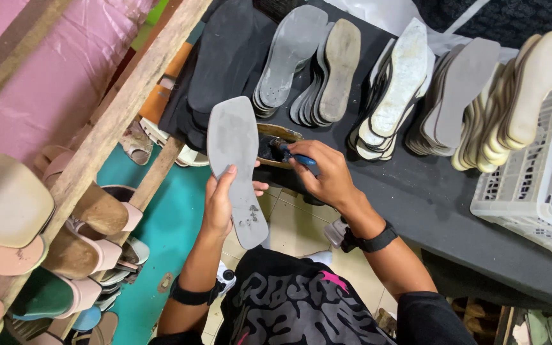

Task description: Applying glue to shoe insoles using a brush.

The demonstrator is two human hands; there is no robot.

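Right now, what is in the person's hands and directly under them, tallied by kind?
Grey shoe sole, held by left hand: 1
Blue-handled brush, held by right hand: 1
Glue tin: 1
Total: 3

1. A single camera, worn on the person's head, looks steeply down from close above.
2. It faces forward over the dark bench [429, 191], with a wooden shoe rack [107, 128] at the left edge.

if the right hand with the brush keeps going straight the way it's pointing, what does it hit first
Probably the small glue tin: the right hand points its blue-handled brush up-left, with the bristles already at or in the tin's dark contents. Beyond the tin lies the grey sole held upright by the left hand, though depth is unclear.
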